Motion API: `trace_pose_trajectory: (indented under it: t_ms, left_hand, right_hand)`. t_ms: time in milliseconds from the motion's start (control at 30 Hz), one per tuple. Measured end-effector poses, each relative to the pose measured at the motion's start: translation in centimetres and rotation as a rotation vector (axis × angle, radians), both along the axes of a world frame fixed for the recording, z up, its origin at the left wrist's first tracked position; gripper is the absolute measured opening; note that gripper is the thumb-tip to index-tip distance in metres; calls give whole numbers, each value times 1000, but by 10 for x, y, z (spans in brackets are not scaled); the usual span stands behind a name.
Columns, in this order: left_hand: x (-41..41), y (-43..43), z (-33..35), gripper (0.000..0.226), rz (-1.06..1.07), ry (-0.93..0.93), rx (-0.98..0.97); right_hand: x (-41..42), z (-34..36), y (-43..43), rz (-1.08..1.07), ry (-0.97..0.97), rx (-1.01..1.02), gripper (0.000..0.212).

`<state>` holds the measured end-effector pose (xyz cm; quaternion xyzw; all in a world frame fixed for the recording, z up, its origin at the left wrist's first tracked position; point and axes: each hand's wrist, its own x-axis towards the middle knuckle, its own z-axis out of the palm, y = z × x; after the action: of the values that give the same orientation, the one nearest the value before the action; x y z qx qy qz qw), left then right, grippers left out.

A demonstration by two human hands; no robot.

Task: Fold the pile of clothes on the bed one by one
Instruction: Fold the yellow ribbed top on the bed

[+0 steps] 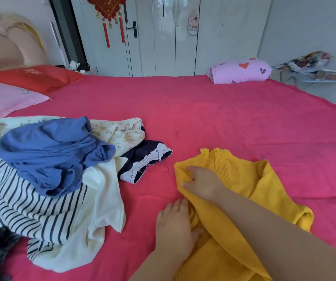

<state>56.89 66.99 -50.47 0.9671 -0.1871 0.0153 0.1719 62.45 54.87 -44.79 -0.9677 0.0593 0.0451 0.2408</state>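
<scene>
Bed [203, 118], pink-red sheet: a wide bare stretch lies beyond the yellow top [244, 179] and to its right. The far edge runs below the white wardrobe doors [163, 37], and the right edge slants down well to the right of the top.

Pile of clothes [51, 179]: left of the yellow top and apart from it, with a strip of sheet between. A blue garment [47, 151] sits uppermost over a striped shirt [31, 211]. A navy piece with lace trim [142, 159] is the item nearest the top.

Folded lilac bundle [242, 71]: far beyond the top, at the bed's far edge.

Two pillows [5, 98]: far left of the top.

Yellow top: ribbed knit with a frilled neck pointing away, lying on the near right part of the bed. Its left side is doubled over and the cloth is rumpled.

Right hand [201, 184]: the arm crosses over the top, and the fingers curl into the folded left edge and grip it.

Left hand [175, 224]: lies flat with the fingers nearly straight, resting at the top's lower left edge. The thumb touches the cloth.
</scene>
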Motion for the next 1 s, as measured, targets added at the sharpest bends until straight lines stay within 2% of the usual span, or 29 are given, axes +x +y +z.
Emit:
trace_pose_trajectory:
  t_ms: [67,133,233,300,367,467,567,633,733,833,900,933,1000]
  left_hand:
    - [7,1,2,60,-23,-78,15]
    - [14,9,4,60,-10,-127,7]
    - [20,31,5,60,139,-73,-191]
    - [21,42,3,57,275,-6,-356]
    - [21,45,0,58,356,60,-406]
    - [24,43,-4,64,272,7,-223]
    - [27,37,1,60,-31,-258,94]
    - [30,29,4,53,-149,-387,244]
    - [40,24,6,39,-214,-302,361]
    - [46,30,20,14,-169,-395,404]
    - [51,41,21,16,-78,-320,412]
    - [53,45,18,24,-55,-271,405]
    - [52,46,15,34,-49,-226,373]
  right_hand:
    - [7,-1,-8,-46,-101,45,47]
    - [12,3,-24,-165,-222,136,40]
    - [14,11,-53,-321,-323,257,35]
    - [13,8,-64,-328,-268,230,33]
    - [8,-3,-66,-283,-162,142,32]
    - [-6,-22,-63,-258,-151,121,32]
    - [-24,-30,-59,-187,-129,59,36]
    - [-38,-32,-57,-135,-121,30,38]
    - [-62,-30,-52,-69,-210,-6,35]
    - [-92,-23,-45,65,-343,-76,26]
    - [-114,-23,-40,168,-397,-192,19]
    - [-123,-25,-38,197,-409,-266,17]
    - [-136,-30,-35,191,-277,-353,30]
